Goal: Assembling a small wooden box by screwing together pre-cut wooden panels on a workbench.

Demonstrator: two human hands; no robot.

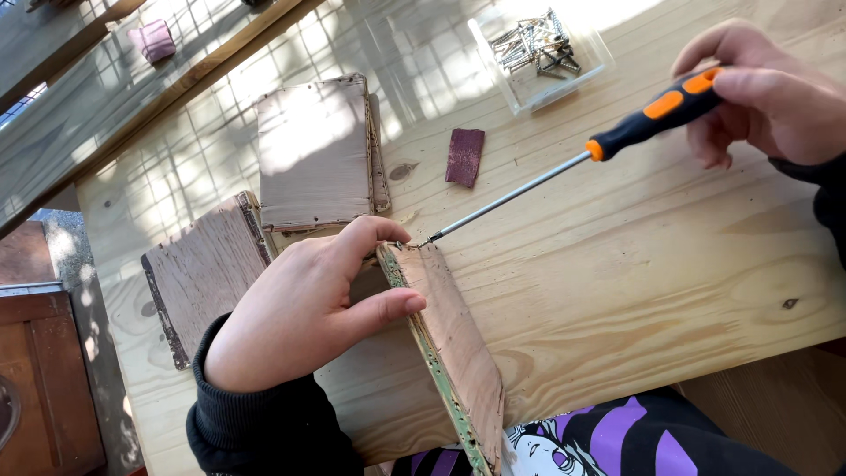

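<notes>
Sunlight in a lattice pattern falls across the pale pine bench (634,264), where the left hand (300,308) has its grip closed on an upright worn board (454,339). Beyond that grip, the right hand (775,97) clasps a black-and-orange screwdriver (652,110), its tip at the board's top corner; a clear tray of screws (538,48) lies near the right grip.

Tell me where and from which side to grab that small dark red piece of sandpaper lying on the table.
Take the sandpaper by its near short edge, coming from above with the fingertips. It lies flat on the wooden table with bare wood all around it, so a pinch at the edge probably lifts it better than a grasp across its face.
</notes>
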